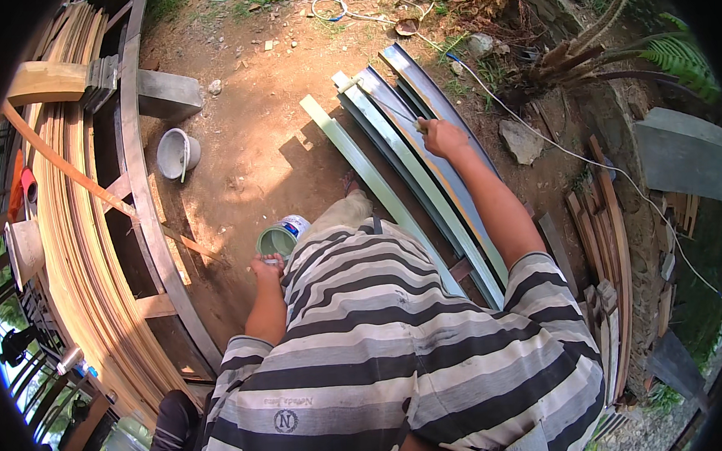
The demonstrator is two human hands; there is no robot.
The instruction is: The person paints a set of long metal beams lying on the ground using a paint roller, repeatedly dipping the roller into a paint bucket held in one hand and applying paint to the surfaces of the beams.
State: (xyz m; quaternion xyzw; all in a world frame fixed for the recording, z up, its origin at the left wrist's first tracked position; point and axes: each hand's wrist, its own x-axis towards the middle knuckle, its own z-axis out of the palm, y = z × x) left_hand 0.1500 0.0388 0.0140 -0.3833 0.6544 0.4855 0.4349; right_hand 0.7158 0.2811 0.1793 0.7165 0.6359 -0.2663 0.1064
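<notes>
My right hand [444, 137] is closed round the handle of a small paint roller [347, 85], stretched out over the far end of the metal beams. The roller's pale head lies at the tip of a partly green beam [410, 153]. Left of it rests a pale green beam [359, 167], and on the right a bare grey metal beam [431, 91]. By my left leg, my left hand [267, 269] is closed at the near rim of a paint can [278, 240] with green paint inside; its exact grip is partly hidden.
Long stacked planks [70, 208] fill the left side behind a wooden rail [138, 139]. A grey bucket [179, 152] stands on the dirt near a grey block [168, 95]. At right lie a stone [521, 141], a white cable [565, 151] and wood pieces [602, 237].
</notes>
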